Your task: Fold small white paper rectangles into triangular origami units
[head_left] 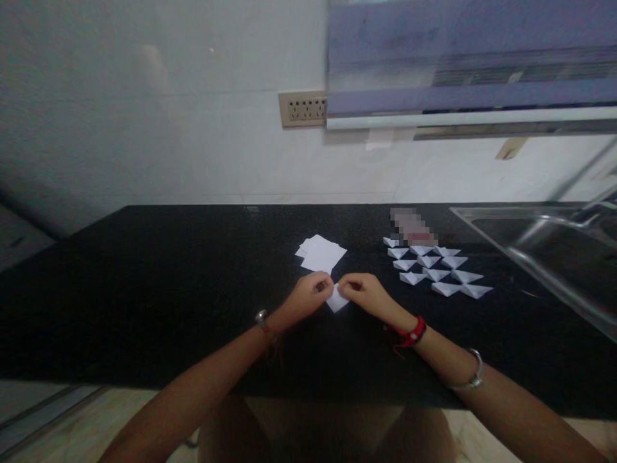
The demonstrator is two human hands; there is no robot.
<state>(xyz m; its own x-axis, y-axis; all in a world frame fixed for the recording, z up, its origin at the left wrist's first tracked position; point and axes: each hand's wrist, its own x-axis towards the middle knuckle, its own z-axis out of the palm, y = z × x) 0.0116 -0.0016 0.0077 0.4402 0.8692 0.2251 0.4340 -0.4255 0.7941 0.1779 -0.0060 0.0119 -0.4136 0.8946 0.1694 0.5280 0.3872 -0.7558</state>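
Two bare hands at a dark counter [144,283], both engaged on one small white paper [337,303], which lies directly before the person, between the hands. The left hand [311,288] has thumb and fingers curled and pinched at the paper's left edge; the right hand [362,288] is pinched likewise at the right edge. The two-sided hold appears intended to keep the piece square and steady — the exact fingertip contact is too blurred to certify.

Just beyond the hands lies one loose pile of white sheets [324,252], presumably set there for short reach; its sheets overlap, and their number cannot be told. To the right, folded white pieces [436,275] stand in slanting rows, apparently spaced to keep the working spot free and each piece uncrushed.

Count: folded pieces, twelve — three rows of four; paper in hand, one; pixelated item [413,226] behind the rows, one; sink [506,257] at far right, one; wall socket plate [303,109], one
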